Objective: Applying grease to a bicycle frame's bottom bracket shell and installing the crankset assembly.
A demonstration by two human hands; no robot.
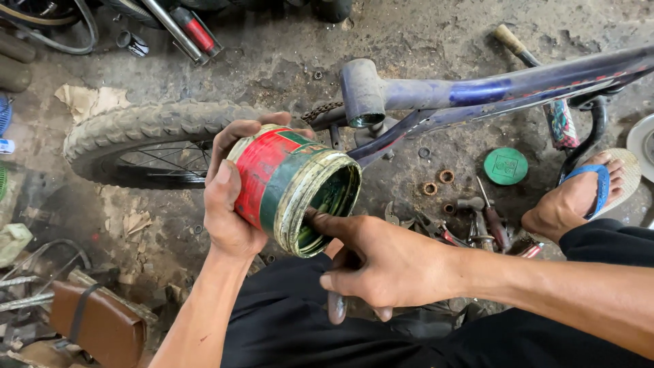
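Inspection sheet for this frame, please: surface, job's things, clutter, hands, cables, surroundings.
Surface: dirty concrete floor, stained and littered.
Job's things: red and green tin, open and tilted on its side; green lid lying apart on the floor.
Clutter: hand tools, small rings, paper scrap.
Hands: left hand wraps the tin; right hand has a finger inside its mouth.
Cables: dark hose or cable at top left.
Surroundings: blue bicycle frame, knobbly tyre, brown saddle, foot in blue sandal.
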